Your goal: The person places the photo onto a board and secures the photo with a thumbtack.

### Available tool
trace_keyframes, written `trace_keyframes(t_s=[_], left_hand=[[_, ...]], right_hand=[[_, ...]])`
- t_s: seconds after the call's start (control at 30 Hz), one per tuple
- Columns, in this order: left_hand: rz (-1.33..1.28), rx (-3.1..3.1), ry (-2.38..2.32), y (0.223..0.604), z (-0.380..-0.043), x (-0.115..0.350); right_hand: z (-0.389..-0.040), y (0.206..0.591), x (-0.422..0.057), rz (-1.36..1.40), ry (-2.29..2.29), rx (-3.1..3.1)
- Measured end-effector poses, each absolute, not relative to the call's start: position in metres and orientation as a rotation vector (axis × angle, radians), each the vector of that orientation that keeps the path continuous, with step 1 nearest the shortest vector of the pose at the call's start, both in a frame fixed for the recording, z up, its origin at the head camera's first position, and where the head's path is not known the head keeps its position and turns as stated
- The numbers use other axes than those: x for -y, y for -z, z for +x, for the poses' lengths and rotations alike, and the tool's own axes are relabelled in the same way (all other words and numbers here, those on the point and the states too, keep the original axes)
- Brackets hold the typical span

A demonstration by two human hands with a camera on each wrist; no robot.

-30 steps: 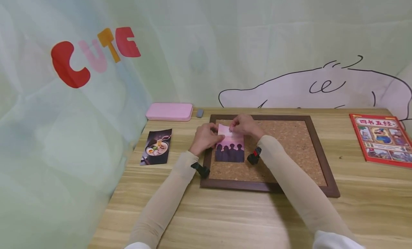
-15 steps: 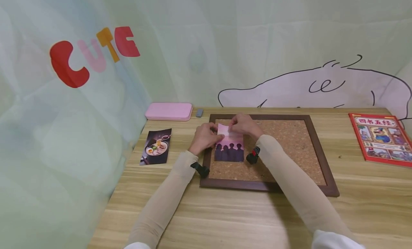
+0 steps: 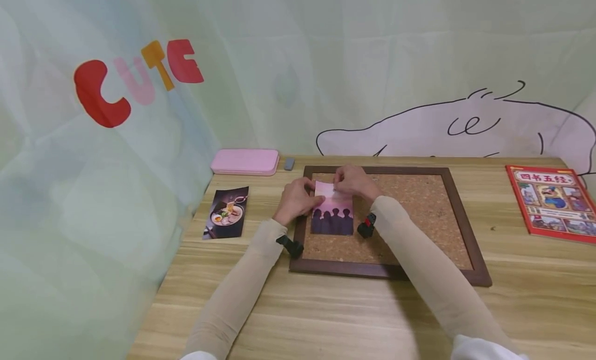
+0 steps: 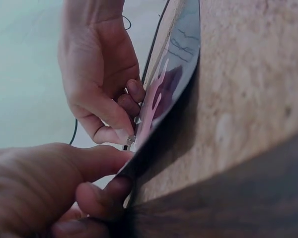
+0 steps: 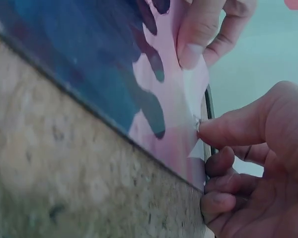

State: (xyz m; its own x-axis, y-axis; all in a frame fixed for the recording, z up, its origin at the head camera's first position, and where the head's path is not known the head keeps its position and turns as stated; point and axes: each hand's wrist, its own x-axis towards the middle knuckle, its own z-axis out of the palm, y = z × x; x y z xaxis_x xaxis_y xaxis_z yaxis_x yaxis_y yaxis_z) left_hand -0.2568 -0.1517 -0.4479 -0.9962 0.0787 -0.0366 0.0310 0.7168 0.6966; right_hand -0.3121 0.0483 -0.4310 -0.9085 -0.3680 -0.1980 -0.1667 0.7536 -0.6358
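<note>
A photo [image 3: 332,223] of several dark silhouettes under a pink sky lies over the left part of a cork board [image 3: 414,215] with a brown frame. My left hand [image 3: 295,199] pinches its left edge, thumb on the face and fingers tucked underneath, as the left wrist view shows. Between thumb and fingers my right hand [image 3: 355,181] pinches a small clear push pin [image 5: 196,122] at the photo's upper part. The pin's tip is hidden. In the right wrist view the photo's near edge stands slightly off the cork.
A second photo [image 3: 226,213], of a noodle bowl, lies left of the board. Behind it are a pink pencil case [image 3: 245,161] and a grey eraser [image 3: 289,164]. A red picture book [image 3: 551,202] lies at the right. Fabric hangs behind the table [image 3: 354,318].
My right fingertips have shifted very slightly to the right at the photo's upper part. The left hand, photo and board stay in place.
</note>
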Motion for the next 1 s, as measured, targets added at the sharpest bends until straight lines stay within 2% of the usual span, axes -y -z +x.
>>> trace_keyframes(t_s=[1.0], left_hand=[[0.074,-2.818,-1.166,0.45,-0.2585,0.1519]], right_hand=[[-0.3092,0.4285,-0.0501,-0.396,0.989,-2.577]])
